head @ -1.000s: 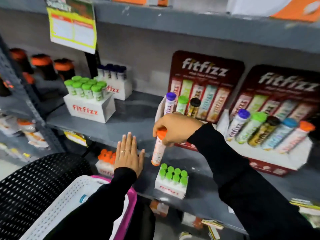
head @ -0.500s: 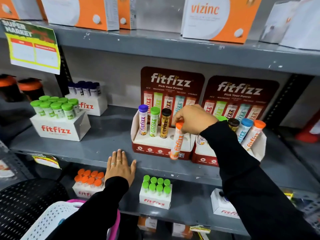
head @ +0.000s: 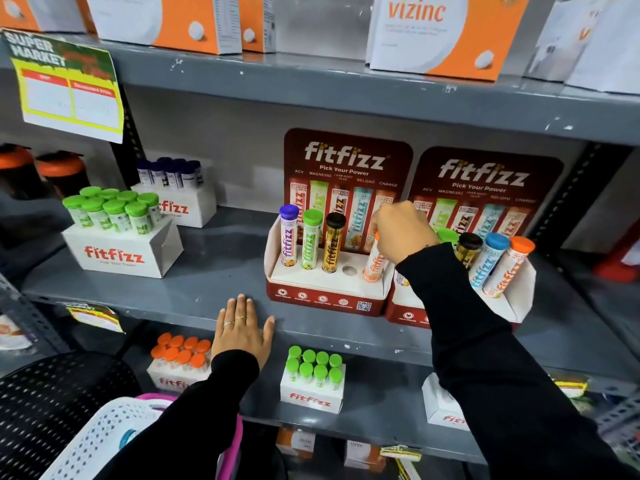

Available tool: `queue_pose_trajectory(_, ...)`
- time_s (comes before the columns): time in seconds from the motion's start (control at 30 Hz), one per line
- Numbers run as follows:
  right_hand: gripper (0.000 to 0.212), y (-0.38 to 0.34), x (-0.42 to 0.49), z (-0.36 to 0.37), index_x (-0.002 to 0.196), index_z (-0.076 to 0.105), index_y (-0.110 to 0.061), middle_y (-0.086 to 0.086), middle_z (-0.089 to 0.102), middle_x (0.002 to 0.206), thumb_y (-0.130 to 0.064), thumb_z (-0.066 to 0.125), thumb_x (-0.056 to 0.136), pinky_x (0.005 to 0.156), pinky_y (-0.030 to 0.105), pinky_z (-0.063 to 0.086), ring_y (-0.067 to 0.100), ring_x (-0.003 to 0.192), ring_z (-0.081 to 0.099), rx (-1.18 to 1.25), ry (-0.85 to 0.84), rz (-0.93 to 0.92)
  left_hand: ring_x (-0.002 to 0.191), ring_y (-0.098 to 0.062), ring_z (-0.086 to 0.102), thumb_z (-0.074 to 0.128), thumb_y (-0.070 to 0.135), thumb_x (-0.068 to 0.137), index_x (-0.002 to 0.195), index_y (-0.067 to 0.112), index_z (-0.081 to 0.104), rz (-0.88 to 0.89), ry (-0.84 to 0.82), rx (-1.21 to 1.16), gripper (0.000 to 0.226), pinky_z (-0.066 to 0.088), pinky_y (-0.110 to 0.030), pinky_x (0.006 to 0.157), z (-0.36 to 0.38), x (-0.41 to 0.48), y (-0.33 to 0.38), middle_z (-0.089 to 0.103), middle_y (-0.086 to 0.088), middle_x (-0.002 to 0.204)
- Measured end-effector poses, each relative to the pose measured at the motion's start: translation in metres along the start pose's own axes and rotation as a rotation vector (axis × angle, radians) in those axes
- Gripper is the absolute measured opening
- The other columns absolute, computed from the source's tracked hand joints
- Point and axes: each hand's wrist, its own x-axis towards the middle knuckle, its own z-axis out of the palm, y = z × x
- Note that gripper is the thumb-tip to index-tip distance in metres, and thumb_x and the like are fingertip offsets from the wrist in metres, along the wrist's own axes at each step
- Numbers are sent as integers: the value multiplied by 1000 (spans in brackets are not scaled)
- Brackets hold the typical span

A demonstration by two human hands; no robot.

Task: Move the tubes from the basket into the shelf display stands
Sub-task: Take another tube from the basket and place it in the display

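Orange-printed white tube point(head: 375, 263), tilted

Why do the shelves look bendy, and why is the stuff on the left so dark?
Head view: the wide-angle lens curves the upper shelf and stretches the corners; the left side by the orange-lidded bottles sits in shadow, while the fitfizz display stand is evenly lit and sharp.

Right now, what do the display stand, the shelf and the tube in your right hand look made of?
Display stand: looks like printed cardboard, with folded side flaps and punched round holes. Shelf: probably painted metal, grey with chipped specks along its front edge. Tube under the right hand: seemingly plastic with a glossy printed label; cap hidden by the fingers.
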Motion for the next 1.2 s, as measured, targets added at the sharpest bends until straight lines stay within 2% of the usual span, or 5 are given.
queue_pose_trajectory(0.43, 28, 10, 4, 13, 109, 69, -4, 18, 66, 115, 6, 53, 88, 90, 40, 55, 34, 106, 63, 20, -3, 72, 145, -22, 0, 16, 49, 95, 146, 6, 8, 13, 16, 11, 67, -2, -35, 118, 2, -1, -1, 5, -9, 157)
queue_pose_trajectory(0.83, 39, 21, 45, 15, 126, 60, -11, 16, 53, 133, 0, 57, 89, 95, 39, 52, 32, 115, 57, 93, -202, 138, 145, -22, -1, 14, 50, 95, 147, 7, 5, 39, -2, 37, 68, -2, -35, 119, -1, 1, -4, 3, -9, 158)
queue_pose_trajectory(1.0, 62, -4, 24, 15, 142, 44, -9, 19, 50, 138, 15, 48, 85, 105, 44, 46, 37, 127, 48, 20, -88, -31, 145, -25, 3, 6, 58, 90, 145, 4, 12, 60, 12, 19, 77, -2, -35, 119, 4, 0, -11, 8, -11, 157)
queue_pose_trajectory(1.1, 62, -49, 7, 29, 139, 44, -5, 16, 48, 140, 10, 56, 81, 117, 43, 27, 38, 138, 32, 50, 54, -181, 138, -36, 27, -2, 61, 88, 137, -4, 34, 33, 85, -46, 90, -2, -33, 114, 11, -18, -25, 33, -21, 147)
queue_pose_trajectory(1.2, 49, -109, -9, 76, 118, 63, 4, 24, 61, 126, 18, 57, 71, 106, 45, 42, 44, 129, 46, 168, 156, -486, 137, -34, 24, 7, 55, 92, 136, -7, 32, -26, 20, -101, 79, 4, -36, 113, 35, -50, -52, 36, -25, 144)
